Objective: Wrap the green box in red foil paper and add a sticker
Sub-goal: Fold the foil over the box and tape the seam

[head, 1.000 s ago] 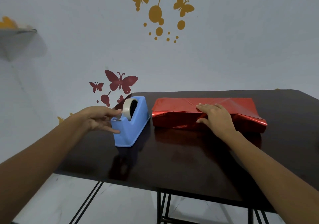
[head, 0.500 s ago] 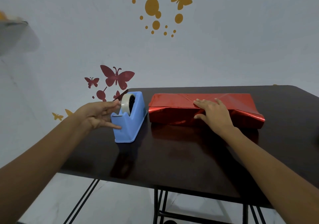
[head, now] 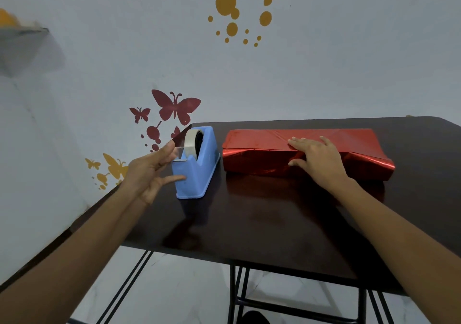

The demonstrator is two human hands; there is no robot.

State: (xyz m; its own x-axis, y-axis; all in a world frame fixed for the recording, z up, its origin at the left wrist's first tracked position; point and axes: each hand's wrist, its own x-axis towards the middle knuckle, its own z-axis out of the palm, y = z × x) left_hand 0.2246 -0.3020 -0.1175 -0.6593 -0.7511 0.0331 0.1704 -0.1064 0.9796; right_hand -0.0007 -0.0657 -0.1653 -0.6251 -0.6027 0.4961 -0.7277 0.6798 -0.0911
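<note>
Pressing flat on the top of the red foil parcel (head: 262,144), the right grip (head: 316,156) has its fingers straight and lightly spread over the folded seam, with the thumb down on the near side face. No green shows; the box is fully under foil. The parcel sits toward the far edge of the bench (head: 274,224), its long axis running left to right, roughly parallel to that edge.

The left grip (head: 149,171) is at the blue tape dispenser (head: 197,171), which stands just beside the parcel's left short end, apart from it and not touching. Its fingers are loosely spread, not closed. The upper fingertips are at the free tape end by the cutter, below the tape roll (head: 190,141), and the thumb points at the dispenser's front face. Thumb and fingers are apart, so it looks like touching rather than pinching.

Key relation: the seam under the right grip lies to the right of the left grip and a little farther back, past the dispenser. The left grip is nearer the tape and the right is nearer the seam. A torn strip would likely need to travel rightward over the parcel's left half and land across the seam.

Judgement: wrapping is near done, with taping in hand. No sticker is in view.
</note>
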